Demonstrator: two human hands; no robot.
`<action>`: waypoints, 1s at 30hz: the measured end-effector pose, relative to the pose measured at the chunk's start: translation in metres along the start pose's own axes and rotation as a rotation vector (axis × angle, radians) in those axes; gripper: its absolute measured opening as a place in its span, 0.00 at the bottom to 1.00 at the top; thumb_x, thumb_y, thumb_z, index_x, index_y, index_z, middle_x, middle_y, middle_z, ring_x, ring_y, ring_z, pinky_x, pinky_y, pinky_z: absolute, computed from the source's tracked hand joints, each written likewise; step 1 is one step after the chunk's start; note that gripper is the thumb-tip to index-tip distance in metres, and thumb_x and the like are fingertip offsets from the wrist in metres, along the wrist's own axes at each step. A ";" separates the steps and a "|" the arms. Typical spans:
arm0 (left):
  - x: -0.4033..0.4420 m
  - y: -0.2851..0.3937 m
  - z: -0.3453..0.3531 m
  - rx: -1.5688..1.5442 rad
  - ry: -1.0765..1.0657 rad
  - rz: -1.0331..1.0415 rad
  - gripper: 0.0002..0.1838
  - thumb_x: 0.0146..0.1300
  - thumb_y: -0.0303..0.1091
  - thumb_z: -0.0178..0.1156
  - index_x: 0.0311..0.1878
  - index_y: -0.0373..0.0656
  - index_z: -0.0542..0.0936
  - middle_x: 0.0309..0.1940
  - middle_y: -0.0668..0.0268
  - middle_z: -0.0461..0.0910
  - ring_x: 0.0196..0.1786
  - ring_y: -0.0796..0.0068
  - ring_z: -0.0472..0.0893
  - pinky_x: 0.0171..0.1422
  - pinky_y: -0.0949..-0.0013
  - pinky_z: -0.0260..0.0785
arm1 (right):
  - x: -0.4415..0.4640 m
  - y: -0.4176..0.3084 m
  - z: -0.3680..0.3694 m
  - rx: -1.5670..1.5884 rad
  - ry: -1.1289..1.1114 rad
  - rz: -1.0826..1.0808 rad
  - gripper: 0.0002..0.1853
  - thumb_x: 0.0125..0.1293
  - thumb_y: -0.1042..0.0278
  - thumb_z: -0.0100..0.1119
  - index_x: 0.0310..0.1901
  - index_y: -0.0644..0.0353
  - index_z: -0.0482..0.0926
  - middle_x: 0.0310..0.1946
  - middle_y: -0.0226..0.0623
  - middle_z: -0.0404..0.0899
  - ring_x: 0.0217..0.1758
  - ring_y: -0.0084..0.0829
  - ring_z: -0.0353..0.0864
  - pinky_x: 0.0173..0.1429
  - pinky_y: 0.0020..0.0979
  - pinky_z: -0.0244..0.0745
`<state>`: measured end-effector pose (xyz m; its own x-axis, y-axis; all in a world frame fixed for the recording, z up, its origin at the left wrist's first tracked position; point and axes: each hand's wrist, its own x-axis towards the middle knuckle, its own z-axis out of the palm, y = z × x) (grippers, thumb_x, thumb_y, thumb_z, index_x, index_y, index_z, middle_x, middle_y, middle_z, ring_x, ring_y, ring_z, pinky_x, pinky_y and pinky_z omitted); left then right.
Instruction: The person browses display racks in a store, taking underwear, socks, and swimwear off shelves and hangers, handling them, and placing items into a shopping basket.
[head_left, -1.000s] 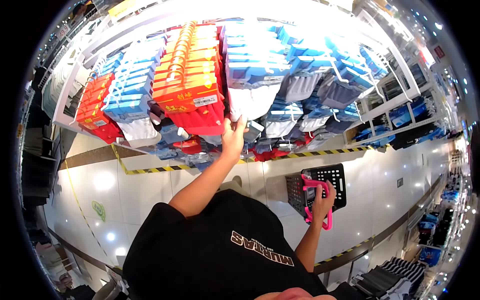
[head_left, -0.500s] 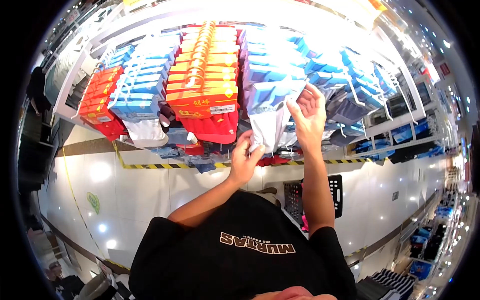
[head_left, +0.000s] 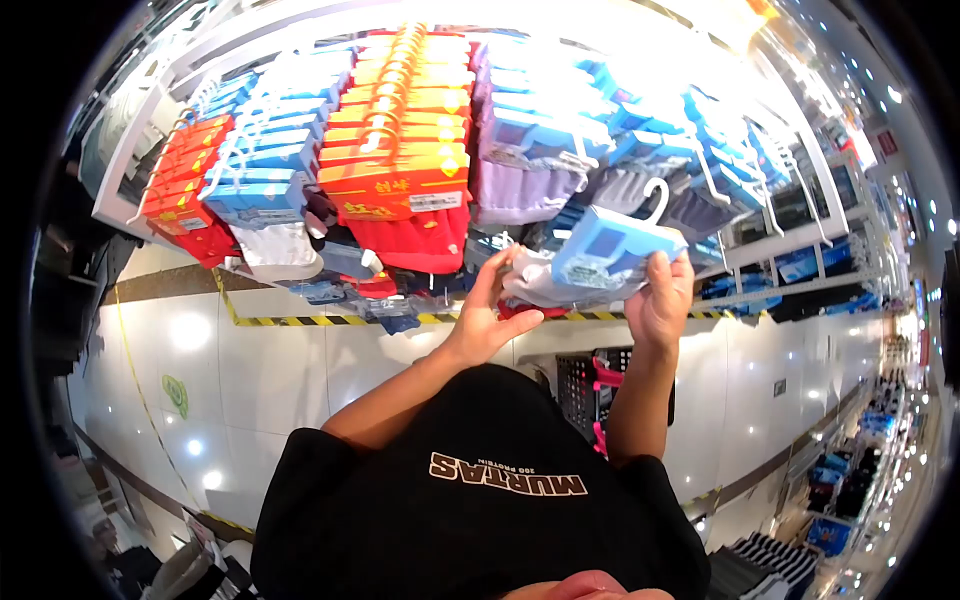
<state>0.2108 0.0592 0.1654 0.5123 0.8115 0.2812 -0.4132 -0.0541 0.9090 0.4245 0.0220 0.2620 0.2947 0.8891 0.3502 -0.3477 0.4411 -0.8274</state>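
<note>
My right hand (head_left: pixel 660 305) grips the right end of a pack of white socks with a blue header card (head_left: pixel 610 250), its white plastic hook (head_left: pixel 655 200) pointing up. The pack is tilted and off the rack's rods, in front of the display. At the socks' left end, my left hand (head_left: pixel 485 315) has its thumb spread away from its fingers, which touch or nearly touch the white fabric (head_left: pixel 530 280). Behind the pack, light purple socks (head_left: pixel 525 190) hang below blue cards.
Red socks (head_left: pixel 415 235) under orange cards (head_left: pixel 395 190) hang left of centre, with blue-carded white socks (head_left: pixel 275 250) beside them. White rack hooks (head_left: pixel 715 185) stick out at right. A black shopping basket (head_left: pixel 580 390) is below. Yellow-black tape (head_left: pixel 330 320) edges the floor along the rack.
The sock pack has come away from the hanging row, moving right and toward me, and its hook now shows. Purple socks are uncovered behind it. My left thumb has opened away from the fingers.
</note>
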 end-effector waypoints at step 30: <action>-0.019 -0.037 0.019 -0.285 -0.091 -0.596 0.11 0.73 0.35 0.57 0.51 0.38 0.76 0.44 0.64 0.82 0.42 0.80 0.81 0.40 0.72 0.79 | -0.136 0.079 -0.011 -0.651 0.226 0.325 0.13 0.72 0.67 0.59 0.51 0.69 0.81 0.41 0.31 0.79 0.44 0.19 0.74 0.50 0.24 0.71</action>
<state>0.2303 0.0346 0.1323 0.7706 0.6024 -0.2079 -0.2163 0.5542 0.8038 0.3665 -0.0650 0.1446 0.4670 0.8843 0.0039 0.1264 -0.0624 -0.9900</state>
